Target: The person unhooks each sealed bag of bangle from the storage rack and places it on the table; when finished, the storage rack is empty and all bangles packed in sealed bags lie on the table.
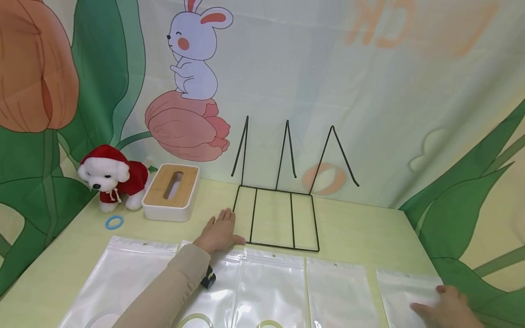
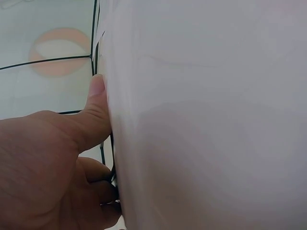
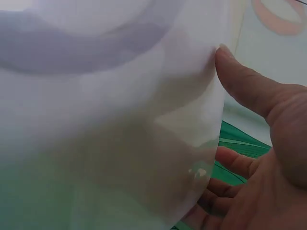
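- So, the left hand sits flat in the middle of the head view, fingers straight and together, at the lower left corner of the black wire rack and just past the top edges of the bags.
- In the left wrist view the thumb lies straight along something white that fills the right of the frame; the fingers below look loosely bent, and I can't tell if they grip anything.
- The right hand is at the lower right corner, resting on the rightmost clear bag. In its wrist view the thumb presses the bag's edge with the fingers relaxed beneath it.
- Four more clear bags lie in a row along the bottom, on the pale green table.
- Upper left of the table: a plush dog in red, a blue ring and a wooden-topped tissue box.
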Demonstrator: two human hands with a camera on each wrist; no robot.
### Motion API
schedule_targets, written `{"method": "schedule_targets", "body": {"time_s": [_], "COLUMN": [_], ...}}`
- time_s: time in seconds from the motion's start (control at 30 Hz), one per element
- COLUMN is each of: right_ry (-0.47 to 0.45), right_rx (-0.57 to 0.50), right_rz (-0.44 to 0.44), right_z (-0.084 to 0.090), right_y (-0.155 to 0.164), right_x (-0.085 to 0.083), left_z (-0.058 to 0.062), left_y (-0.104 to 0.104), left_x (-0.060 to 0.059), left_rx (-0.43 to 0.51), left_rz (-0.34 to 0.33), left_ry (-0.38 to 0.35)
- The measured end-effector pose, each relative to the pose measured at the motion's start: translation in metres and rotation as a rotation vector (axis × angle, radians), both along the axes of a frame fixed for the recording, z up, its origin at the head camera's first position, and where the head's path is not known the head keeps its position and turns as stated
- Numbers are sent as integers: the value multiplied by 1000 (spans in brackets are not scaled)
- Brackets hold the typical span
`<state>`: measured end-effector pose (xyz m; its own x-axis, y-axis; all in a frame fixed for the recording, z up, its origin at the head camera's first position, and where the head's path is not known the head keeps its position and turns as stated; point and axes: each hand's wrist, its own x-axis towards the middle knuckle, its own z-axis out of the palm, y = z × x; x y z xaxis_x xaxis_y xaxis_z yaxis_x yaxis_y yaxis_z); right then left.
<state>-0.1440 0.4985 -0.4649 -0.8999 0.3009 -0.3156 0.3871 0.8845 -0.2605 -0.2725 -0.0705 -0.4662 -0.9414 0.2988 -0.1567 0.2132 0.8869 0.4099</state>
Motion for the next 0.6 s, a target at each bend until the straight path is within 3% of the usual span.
{"method": "schedule_targets", "body": {"time_s": [0.2,0.6], "right_ry": [-58,-98], "right_rx": [79,91], "right_rz": [-45,57], "right_z": [-13,-1], "right_y": [0,-6], "right_x": [-1,11], "left_z": [-1,-3], "left_y": [0,-2], "left_x": [0,-1], "left_rx": [-6,6], "left_rz": [-1,-4], "left_ry": [1,-5]}}
